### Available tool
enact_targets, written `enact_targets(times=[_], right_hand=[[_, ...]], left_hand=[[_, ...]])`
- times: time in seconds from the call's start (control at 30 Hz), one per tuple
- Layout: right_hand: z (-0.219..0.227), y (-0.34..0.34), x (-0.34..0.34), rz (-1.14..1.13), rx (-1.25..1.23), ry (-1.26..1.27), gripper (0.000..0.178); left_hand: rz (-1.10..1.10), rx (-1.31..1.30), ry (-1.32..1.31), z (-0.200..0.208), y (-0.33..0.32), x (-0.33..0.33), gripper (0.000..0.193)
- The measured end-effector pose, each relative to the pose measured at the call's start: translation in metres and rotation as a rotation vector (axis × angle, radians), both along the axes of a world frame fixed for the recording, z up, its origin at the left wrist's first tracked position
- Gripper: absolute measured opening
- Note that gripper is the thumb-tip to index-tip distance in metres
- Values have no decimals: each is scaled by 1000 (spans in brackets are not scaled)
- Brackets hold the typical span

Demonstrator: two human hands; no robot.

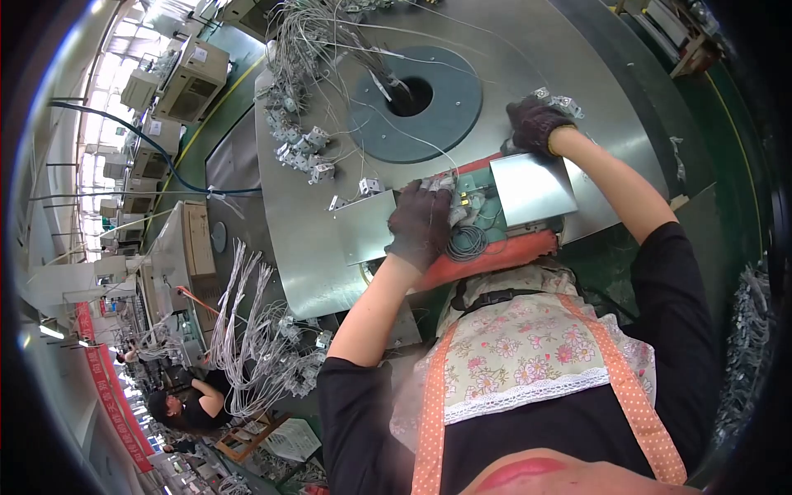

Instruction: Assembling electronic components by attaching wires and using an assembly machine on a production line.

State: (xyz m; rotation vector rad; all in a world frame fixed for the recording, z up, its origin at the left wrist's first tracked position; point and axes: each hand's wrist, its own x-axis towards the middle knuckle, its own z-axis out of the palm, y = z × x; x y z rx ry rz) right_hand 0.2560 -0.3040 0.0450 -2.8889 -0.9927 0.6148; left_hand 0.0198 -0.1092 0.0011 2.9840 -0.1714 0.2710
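My left hand (421, 221), in a dark glove, rests on the work fixture at the near edge of the metal table, its fingers bent around something small that they hide. Beside its thumb, a coil of thin grey cable (468, 242) lies on the green part of the fixture (495, 216), close to small yellow pieces (472, 198). My right hand (535, 128), gloved too, is beyond the silver cover plate (535, 188) with curled fingers. Small white-and-metal connector parts (568, 106) lie right against its fingertips; what is inside the grip is hidden.
A round grey disc (421, 103) with a dark hole is set in the metal table (322, 247). Bundled cables with metal-ended connectors (305, 153) heap along its left side. More cable bundles (247, 338) hang lower left, near a seated co-worker (198, 400). Red padding (495, 257) borders the fixture.
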Motion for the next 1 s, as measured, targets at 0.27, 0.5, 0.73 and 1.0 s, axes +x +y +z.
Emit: enact_targets(times=[0.27, 0.5, 0.73, 1.0], right_hand=[[17, -82, 5, 97, 277, -721, 58], [62, -115, -33, -200, 1049, 647, 40], [47, -92, -57, -122, 1443, 926, 46], [62, -98, -57, 431, 1293, 882, 65]], left_hand=[[34, 22, 100, 9, 0, 2, 58], [-34, -6, 13, 18, -3, 7, 60], [-29, -8, 28, 19, -7, 8, 59], [-17, 6, 42, 24, -3, 7, 58]])
